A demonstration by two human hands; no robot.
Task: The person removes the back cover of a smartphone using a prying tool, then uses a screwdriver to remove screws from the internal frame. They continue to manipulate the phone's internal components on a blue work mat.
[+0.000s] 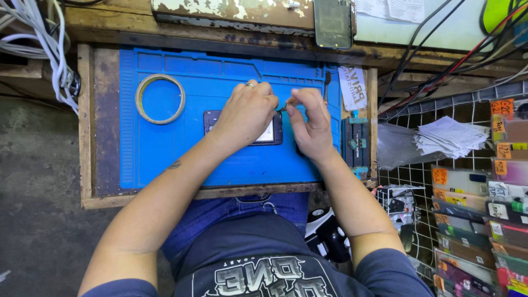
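Phone (269, 135) on blue mat (165, 154) under left hand (247, 113), right hand (308, 124) pinching small tool (282, 108)

Both bare forearms reach forward and converge, elbows spread wide. The left hand (246, 113) lies palm down, knuckles up, fingers curled, a ring on one finger. Just right of its grip, the right hand (309, 124) stands on edge, thumb and forefinger pinched together, fingertips nearly meeting the left's.

wooden desk (86, 126) carries a blue mat (220, 159). on the mat: tape ring (160, 99), dark phone (272, 133), partly covered.
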